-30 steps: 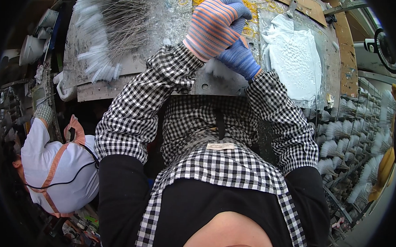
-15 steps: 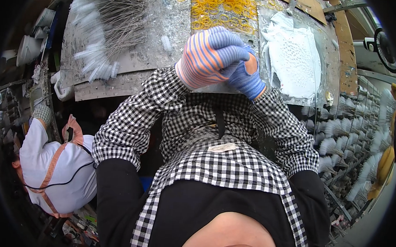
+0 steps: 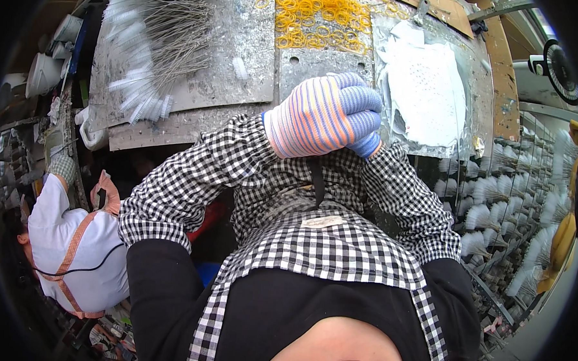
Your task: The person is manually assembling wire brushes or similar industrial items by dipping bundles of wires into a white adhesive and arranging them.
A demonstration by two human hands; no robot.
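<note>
My left hand (image 3: 324, 117), in a knit glove striped orange and blue, is closed over my right hand (image 3: 366, 145) at the table's near edge, in front of my chest. Only a blue-gloved part of the right hand shows below the left fingers; its own fingers are hidden. Whether anything lies between the two hands cannot be seen. Just beyond them is a metal plate (image 3: 326, 63) with two dark holes. Past it lie many yellow rings (image 3: 322, 14), like rubber bands. On the right rests a crumpled white sheet (image 3: 428, 90) with small dark specks.
Wire-stemmed white brushes (image 3: 140, 51) are heaped at the table's left, with one small bristle piece (image 3: 240, 68) apart. Racks of white brushes (image 3: 495, 196) stand at the right. A fan (image 3: 560, 71) is at far right. A person in white (image 3: 83, 249) works at the left.
Both hands have come down toward my body, uncovering the holed plate. My left hand has turned and now covers more of the right.
</note>
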